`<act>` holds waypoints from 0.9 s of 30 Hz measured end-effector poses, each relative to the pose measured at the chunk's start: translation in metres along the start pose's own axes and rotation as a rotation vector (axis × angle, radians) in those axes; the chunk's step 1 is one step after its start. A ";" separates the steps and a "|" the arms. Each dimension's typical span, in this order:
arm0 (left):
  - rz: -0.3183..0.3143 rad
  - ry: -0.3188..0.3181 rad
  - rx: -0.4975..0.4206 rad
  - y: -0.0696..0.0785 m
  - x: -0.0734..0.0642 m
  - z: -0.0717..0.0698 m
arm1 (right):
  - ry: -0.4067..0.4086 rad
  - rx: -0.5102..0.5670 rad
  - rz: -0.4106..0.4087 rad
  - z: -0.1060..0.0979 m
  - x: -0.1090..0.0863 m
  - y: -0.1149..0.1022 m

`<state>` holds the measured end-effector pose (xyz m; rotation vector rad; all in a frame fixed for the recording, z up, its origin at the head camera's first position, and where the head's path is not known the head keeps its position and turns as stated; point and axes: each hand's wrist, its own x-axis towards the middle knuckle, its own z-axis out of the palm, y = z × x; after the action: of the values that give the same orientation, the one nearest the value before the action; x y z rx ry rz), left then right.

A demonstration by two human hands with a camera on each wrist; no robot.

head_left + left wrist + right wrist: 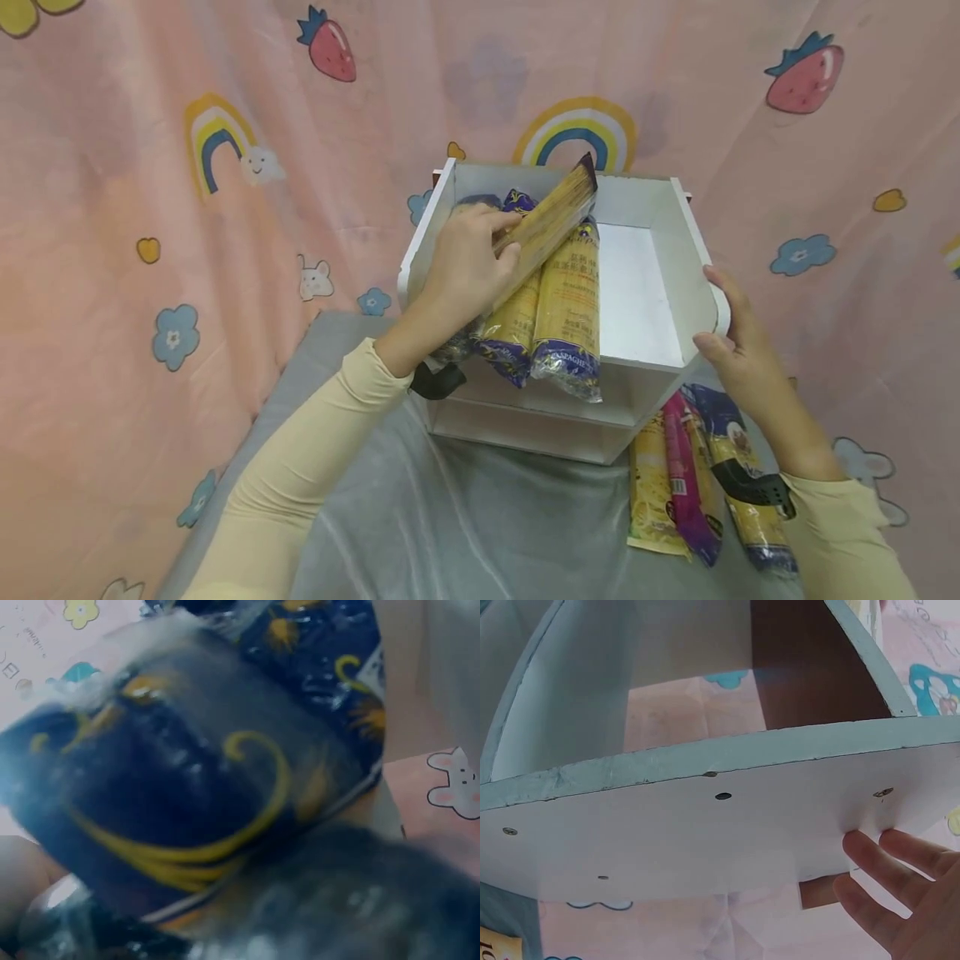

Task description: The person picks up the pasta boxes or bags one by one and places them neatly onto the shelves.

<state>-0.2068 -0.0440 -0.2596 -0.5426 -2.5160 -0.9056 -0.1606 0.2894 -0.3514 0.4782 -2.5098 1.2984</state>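
Note:
A spaghetti pack (551, 221) slants across the top compartment of a white shelf unit (693, 242), its dark end up toward the back. My left hand (468, 258) grips it, thumb on the near side. Below it lie a spaghetti pack (567, 300) with a blue lower end and another pack (513, 329), both jutting past the front edge. Blurred blue wrapping with yellow swirls (180, 802) fills the left wrist view. My right hand (750, 358) holds the unit's right side panel, thumb by its front edge; fingertips (853, 838) touch the outer face.
Beside the unit's lower right, a yellow noodle pack (656, 492), a pink pack (684, 475) and a blue-and-yellow pack (757, 525) lie on the grey cloth (450, 525). A pink patterned curtain (375, 150) hangs behind.

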 end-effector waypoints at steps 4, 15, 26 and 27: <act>-0.040 -0.091 -0.062 0.000 0.001 -0.002 | -0.002 -0.009 -0.005 -0.003 -0.001 0.000; -0.065 -0.418 -0.053 -0.008 -0.003 -0.016 | 0.009 -0.013 0.015 -0.001 0.001 -0.004; -0.086 -0.365 -0.082 -0.005 -0.008 -0.017 | 0.011 -0.014 0.011 0.001 0.001 -0.004; -0.087 -0.338 -0.088 -0.001 -0.008 -0.016 | 0.009 -0.013 0.011 0.001 0.001 -0.004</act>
<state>-0.1970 -0.0576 -0.2528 -0.6670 -2.8303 -1.0347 -0.1597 0.2865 -0.3484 0.4548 -2.5155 1.2850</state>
